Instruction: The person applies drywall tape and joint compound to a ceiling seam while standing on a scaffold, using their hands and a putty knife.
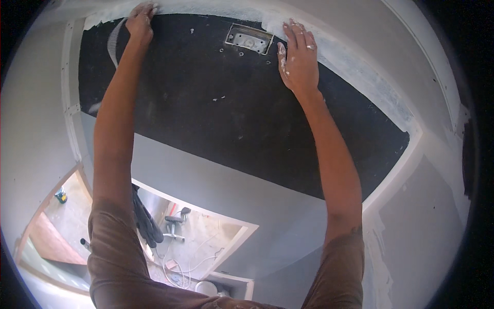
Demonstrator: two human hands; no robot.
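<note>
Both my arms reach up to the top edge of a large black panel (231,103). At the upper left my left hand (141,23) is closed, its fingers bent and smeared with white compound. A pale ribbed strip of mesh tape (113,44) hangs curled from beside this hand. My right hand (300,59) lies open, with fingertips against the white-coated band (350,72) along the panel's edge. White compound spots its fingers and thumb. Between the hands, nearer the right one, a rectangular metal electrical box (250,41) sits in a cutout.
Pale wall panels (36,103) flank the black one, with a grey surface (180,159) below it. Through an opening lower down show a wheeled chair (175,221), a dark garment (146,219), pale cables (177,268) and a white bucket (206,288). A yellow-and-dark tool (61,195) lies farther left.
</note>
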